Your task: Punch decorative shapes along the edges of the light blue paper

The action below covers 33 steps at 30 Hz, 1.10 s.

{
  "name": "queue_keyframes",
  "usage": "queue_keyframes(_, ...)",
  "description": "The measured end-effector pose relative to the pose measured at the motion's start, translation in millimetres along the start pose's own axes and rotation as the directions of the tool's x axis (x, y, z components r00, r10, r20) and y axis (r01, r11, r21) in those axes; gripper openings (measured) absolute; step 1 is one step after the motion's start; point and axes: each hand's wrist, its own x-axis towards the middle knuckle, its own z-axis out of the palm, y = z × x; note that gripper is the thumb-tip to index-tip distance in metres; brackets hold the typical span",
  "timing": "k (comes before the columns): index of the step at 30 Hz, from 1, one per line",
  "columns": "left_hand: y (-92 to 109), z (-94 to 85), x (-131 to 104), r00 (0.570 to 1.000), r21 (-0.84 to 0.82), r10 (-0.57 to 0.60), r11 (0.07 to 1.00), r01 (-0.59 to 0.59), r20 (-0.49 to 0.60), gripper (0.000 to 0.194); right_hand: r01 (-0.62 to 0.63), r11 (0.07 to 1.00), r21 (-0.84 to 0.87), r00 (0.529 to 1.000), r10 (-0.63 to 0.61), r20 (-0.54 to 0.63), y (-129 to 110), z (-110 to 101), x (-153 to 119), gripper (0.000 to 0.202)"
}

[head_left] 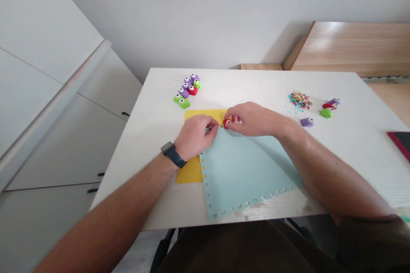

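Note:
A light blue sheet of paper (pixel 246 175) lies over a yellow sheet (pixel 190 172), with small shaped holes punched along its left and near edges. My right hand (pixel 251 118) grips a red craft paper punch (pixel 227 123) at the blue sheet's far edge, thumb and fingers on its two sides. Just left of it, my left hand (pixel 201 134) pinches the far left corner of the blue sheet between thumb and fingertips. A dark watch (pixel 173 154) is on the left wrist.
Several purple, green and red punches (pixel 187 90) stand at the table's far left. Right of the sheets lie a heap of coloured paper bits (pixel 300 100), a lone purple punch (pixel 307 122) and a group of punches (pixel 329 107). A dark red-edged object (pixel 400 140) sits at the right edge.

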Motion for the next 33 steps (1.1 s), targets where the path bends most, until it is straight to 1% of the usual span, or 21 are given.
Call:
queue_keyframes(6, -0.3, 1.8, -0.4, 1.000, -0.013, -0.005, 1.000, 0.005, -0.020, 0.017, 0.038, 0.999, -0.022, 0.999, -0.039, -0.037, -1.7, 3.3, -1.0, 0.040)
queue_keyframes(12, 0.5, 0.8, -0.9, 1.000, -0.024, -0.008, 1.000, 0.007, -0.016, 0.017, 0.045, 0.999, -0.013, 0.998, -0.045, -0.035, -3.8, 6.4, 0.6, 0.030)
queue_keyframes(21, 4.4, -2.7, -1.7, 0.998, -0.127, -0.056, 0.990, 0.059, 0.032, 0.016, 0.030, 0.999, -0.033, 0.999, -0.031, -0.025, -1.1, 9.6, 2.1, 0.031)
queue_keyframes(33, 4.1, -0.5, -3.1, 0.998, -0.170, -0.065, 0.984, 0.061, -0.020, 0.014, 0.014, 0.999, -0.047, 1.000, -0.015, -0.016, -1.6, 8.1, 0.4, 0.029)
